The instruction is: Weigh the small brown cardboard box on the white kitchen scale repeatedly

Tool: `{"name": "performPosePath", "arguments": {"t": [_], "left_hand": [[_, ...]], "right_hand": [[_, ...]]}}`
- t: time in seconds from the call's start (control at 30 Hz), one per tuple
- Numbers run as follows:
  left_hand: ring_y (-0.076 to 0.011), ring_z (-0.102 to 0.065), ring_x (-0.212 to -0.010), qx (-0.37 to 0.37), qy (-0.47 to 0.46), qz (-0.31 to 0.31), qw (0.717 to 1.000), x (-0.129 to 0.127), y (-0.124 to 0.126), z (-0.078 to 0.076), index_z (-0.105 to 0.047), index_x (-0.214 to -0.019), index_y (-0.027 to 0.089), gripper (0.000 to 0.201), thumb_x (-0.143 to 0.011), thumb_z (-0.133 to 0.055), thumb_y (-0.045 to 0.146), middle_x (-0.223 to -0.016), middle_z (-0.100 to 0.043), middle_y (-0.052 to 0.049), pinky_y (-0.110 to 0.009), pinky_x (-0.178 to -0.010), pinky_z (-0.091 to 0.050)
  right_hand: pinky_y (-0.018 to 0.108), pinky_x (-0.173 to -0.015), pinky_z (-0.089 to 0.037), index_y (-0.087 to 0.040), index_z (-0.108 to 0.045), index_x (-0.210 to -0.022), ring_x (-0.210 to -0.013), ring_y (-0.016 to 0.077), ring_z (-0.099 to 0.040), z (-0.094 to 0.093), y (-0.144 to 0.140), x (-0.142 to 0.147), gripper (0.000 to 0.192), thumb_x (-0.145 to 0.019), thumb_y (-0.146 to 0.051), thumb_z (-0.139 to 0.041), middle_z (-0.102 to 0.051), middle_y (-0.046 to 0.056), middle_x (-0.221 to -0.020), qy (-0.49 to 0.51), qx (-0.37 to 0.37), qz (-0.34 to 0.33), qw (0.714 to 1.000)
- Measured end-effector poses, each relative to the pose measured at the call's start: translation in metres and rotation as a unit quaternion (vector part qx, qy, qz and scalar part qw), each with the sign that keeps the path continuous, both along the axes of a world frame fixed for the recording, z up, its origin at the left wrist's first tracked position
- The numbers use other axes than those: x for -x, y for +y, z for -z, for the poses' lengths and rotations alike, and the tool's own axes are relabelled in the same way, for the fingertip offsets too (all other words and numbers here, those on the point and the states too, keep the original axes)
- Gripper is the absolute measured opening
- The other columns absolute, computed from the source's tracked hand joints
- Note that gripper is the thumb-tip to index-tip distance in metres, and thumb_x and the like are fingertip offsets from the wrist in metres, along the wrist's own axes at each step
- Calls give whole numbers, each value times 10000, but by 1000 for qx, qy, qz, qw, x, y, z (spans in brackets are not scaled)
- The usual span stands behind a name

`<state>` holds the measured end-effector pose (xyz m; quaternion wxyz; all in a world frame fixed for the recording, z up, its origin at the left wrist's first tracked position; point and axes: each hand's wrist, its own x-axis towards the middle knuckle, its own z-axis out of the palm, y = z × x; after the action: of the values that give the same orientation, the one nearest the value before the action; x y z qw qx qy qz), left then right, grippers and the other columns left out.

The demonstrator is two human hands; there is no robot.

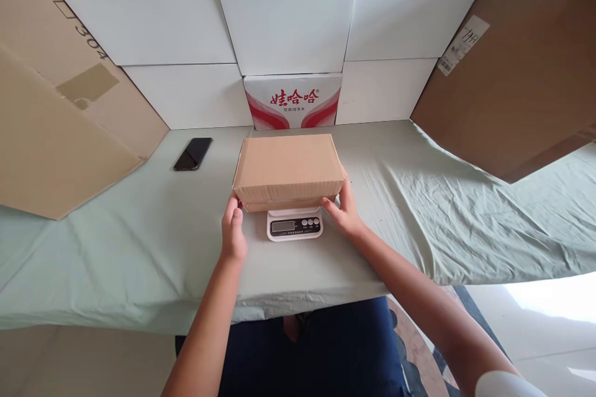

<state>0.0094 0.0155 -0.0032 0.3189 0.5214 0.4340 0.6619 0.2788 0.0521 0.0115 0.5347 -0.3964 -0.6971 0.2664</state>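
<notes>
A closed cardboard box (288, 164) (contents hidden) is mid-view, above a small scale (295, 234) whose display end juts out at six o'clock; whether they touch, I cannot tell. The left hand (234, 232), half curled, grips it at seven o'clock; the right hand (343, 211), similarly bent, grips at four. On the pale green cloth (139, 242), a phone (193, 154) lies at nine, a red-printed carton (293, 101) stands at twelve, a tan carton (46, 118) at ten, a brown carton (521, 87) at two.
</notes>
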Motion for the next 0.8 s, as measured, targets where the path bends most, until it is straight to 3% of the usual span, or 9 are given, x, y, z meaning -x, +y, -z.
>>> {"name": "performPosePath", "arguments": {"t": [0.13,0.2,0.27,0.43,0.57,0.8], "left_hand": [[-309,-305,-1607,-22,-26,-28,999,5,1,0,-485,-1560,290,732,-942,-501,683,-1705,-393,-73,-432,-1300,-293],[-291,-286,-1616,-22,-49,-40,998,7,2,1,-477,-1564,310,720,-948,-483,683,-1722,-362,-58,-426,-1305,-288],[-290,-341,-1594,-8,-62,-34,998,8,2,2,-494,-1551,320,712,-944,-479,691,-1701,-403,-66,-434,-1290,-321],[-310,-482,-1508,27,-32,19,999,4,2,3,-555,-1496,279,720,-939,-462,726,-1589,-550,-121,-445,-1211,-428],[-312,-566,-1424,30,-14,22,999,2,1,3,-590,-1454,253,686,-955,-456,704,-1509,-617,-140,-454,-1174,-457],[-317,-547,-1442,49,2,9,999,4,-1,3,-603,-1441,263,674,-948,-471,704,-1491,-628,-138,-471,-1208,-419]], "right_hand": [[648,-1191,-419,-386,-120,-1656,-1510,377,-408,-2,1,-7,944,-892,-735,-550,-363,119,-1647,34,22,54,998],[669,-1197,-398,-407,-129,-1647,-1516,381,-417,-3,3,-11,931,-884,-742,-543,-358,109,-1657,72,35,73,994],[678,-1215,-373,-419,-169,-1636,-1524,380,-418,-4,4,-12,904,-880,-727,-557,-372,95,-1662,105,54,62,991],[637,-1293,-307,-417,-185,-1638,-1610,337,-306,-2,0,-6,880,-900,-695,-575,-318,38,-1723,118,65,-39,990],[599,-1333,-264,-413,-157,-1648,-1646,307,-221,-2,-5,-1,884,-916,-673,-579,-202,-10,-1772,96,83,-42,991],[607,-1234,-426,-383,-233,-1633,-1533,351,-403,-8,-8,10,897,-880,-662,-634,-350,57,-1703,125,105,-49,985]]}}
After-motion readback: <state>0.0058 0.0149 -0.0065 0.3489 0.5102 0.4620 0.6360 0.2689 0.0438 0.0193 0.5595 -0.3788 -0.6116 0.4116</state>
